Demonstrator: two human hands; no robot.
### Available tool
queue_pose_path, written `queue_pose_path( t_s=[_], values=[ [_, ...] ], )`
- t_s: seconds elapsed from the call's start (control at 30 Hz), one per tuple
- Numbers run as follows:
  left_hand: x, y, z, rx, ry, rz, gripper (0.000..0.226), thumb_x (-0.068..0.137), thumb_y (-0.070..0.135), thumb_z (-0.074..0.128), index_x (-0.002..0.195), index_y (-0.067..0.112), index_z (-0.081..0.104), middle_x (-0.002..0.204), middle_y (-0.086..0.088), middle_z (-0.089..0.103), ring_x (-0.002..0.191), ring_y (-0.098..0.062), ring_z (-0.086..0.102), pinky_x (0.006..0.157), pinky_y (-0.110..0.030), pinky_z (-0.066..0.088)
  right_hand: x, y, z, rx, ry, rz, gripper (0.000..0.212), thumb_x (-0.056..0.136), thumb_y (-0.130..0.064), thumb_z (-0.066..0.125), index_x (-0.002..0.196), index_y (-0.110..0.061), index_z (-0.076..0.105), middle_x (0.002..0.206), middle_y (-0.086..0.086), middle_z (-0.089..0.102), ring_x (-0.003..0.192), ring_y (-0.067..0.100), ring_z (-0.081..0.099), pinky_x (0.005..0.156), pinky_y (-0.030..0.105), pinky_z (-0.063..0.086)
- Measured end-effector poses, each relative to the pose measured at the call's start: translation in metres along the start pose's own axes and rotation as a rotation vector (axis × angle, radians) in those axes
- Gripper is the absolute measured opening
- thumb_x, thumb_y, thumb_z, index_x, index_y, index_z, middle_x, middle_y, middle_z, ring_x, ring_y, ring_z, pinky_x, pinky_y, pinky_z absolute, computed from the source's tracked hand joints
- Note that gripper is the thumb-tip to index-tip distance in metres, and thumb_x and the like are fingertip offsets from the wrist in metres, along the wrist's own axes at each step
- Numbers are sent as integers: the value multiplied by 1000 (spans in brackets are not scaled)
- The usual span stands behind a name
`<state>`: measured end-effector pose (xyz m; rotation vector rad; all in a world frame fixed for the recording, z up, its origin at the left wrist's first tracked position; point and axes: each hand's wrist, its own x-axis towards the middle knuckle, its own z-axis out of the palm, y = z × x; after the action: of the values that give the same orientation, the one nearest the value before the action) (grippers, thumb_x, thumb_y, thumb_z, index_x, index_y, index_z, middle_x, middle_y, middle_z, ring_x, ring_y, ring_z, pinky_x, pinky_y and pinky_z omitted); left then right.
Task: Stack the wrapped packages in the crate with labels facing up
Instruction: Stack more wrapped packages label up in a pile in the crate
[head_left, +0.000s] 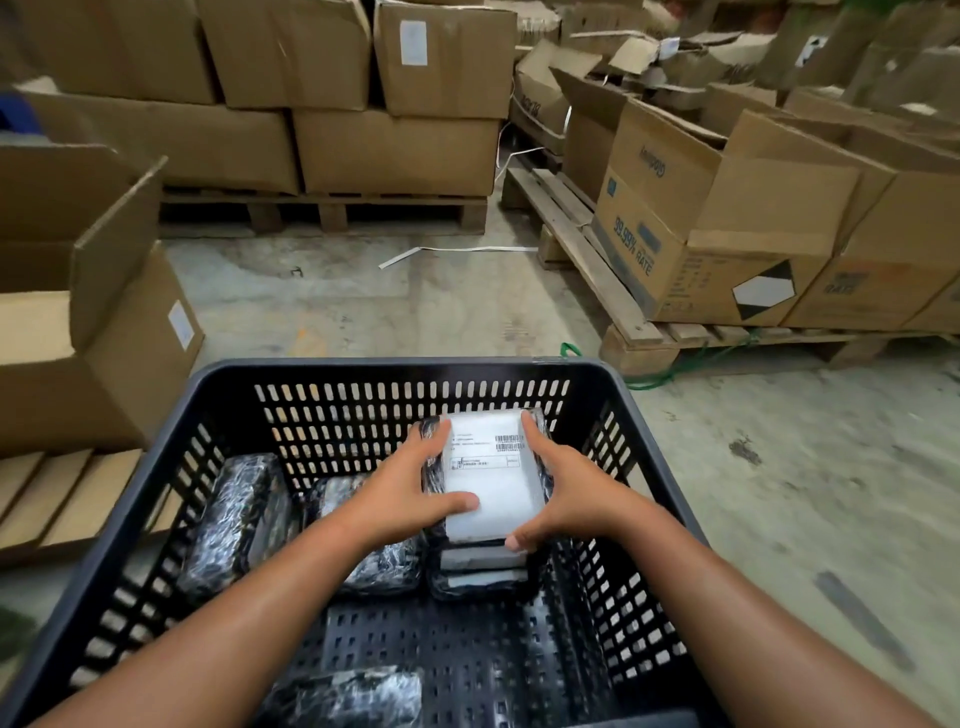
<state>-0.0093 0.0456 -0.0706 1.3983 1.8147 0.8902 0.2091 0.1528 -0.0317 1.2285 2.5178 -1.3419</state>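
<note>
Hands on either side of the top package (491, 480): my left hand (402, 496) cups its left edge with the thumb lying across the near corner, and my right hand (563, 493) cups the right edge, thumb hooked under the near end. Both are closed around the package from opposite sides, which I judge keeps it square while it settles onto the pile. Its white label (485, 449) faces up, barcode readable, as the task wants.

Under it sits a stack (480, 569) of at least two more wrapped packages, toward the far right of the black crate (400, 371), close to the slotted back wall. Building against that wall probably keeps the column from sliding.

Other wrapped packages lie loose in the crate with dark plastic showing and no label that I can see: one at the left wall (231, 519), one beside the stack (384, 564), one at the near edge (345, 696). Those likely need turning over before stacking.

The crate stands on the concrete floor (332, 296) among cardboard boxes (395, 150) on pallets.
</note>
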Motion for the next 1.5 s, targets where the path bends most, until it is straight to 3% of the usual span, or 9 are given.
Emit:
queue_pose_path(
  t_s=[0.13,0.23,0.33,0.67,0.93,1.07,1.2,1.3,1.5],
  values=[
    [2,-11,2,24,-15,-25,120,58,63,86,158,34,26,168,-7,-3,149,-13,2,120,-34,7,17,-1,4,-84,9,56,161,53,-31,103,159,-36,-18,163,8,33,143,29,40,117,41,38],
    [3,-21,4,92,-180,-60,153,40,77,85,160,33,1,162,0,-27,145,-10,-4,118,-30,6,25,-1,7,-178,-13,128,164,51,-35,103,158,-39,-21,170,18,2,154,40,20,121,46,26],
    [8,-27,8,244,-238,-34,160,43,77,85,155,31,-20,156,4,-39,141,-7,-4,117,-27,9,33,-2,8,-227,-44,151,166,52,-42,103,159,-31,-23,168,18,-24,158,38,2,124,42,15],
    [16,-33,10,196,-248,-32,156,52,66,88,155,28,-23,159,-1,-37,151,-18,-3,114,-23,3,39,-5,5,-218,-58,142,162,52,-48,100,163,-19,-14,173,9,-1,158,30,5,123,37,12],
    [3,-18,-3,110,-203,-142,155,47,68,90,156,38,-16,162,-4,-31,152,-28,-9,122,-43,6,23,-10,4,-209,-27,121,159,51,-49,101,165,-19,-6,173,11,5,158,31,10,127,45,15],
    [-11,-6,-43,263,-98,-92,125,66,63,82,160,37,4,167,-2,-14,153,-26,-7,123,-49,6,24,-35,1,-285,11,96,135,65,-56,91,166,-19,9,172,16,11,158,33,11,126,47,18],
    [-37,-4,-98,414,-11,-48,107,71,59,80,158,38,21,168,-3,-4,153,-26,-6,123,-50,5,38,-86,6,-333,164,-107,100,78,-52,85,159,-16,38,162,8,43,146,28,43,116,38,33],
    [-55,-13,-128,521,-13,-89,120,69,54,85,161,33,10,168,-5,-7,152,-28,-12,120,-46,3,53,-119,39,-258,157,-196,90,81,-41,87,156,-16,43,158,6,48,142,27,48,115,39,37],
    [-83,-40,-126,724,-257,-293,152,61,37,94,154,24,-25,163,-7,-27,146,-29,-29,122,-59,7,79,-112,138,-275,-61,-253,99,83,-31,86,162,-25,28,166,6,34,152,26,32,121,39,25]
  ],
)
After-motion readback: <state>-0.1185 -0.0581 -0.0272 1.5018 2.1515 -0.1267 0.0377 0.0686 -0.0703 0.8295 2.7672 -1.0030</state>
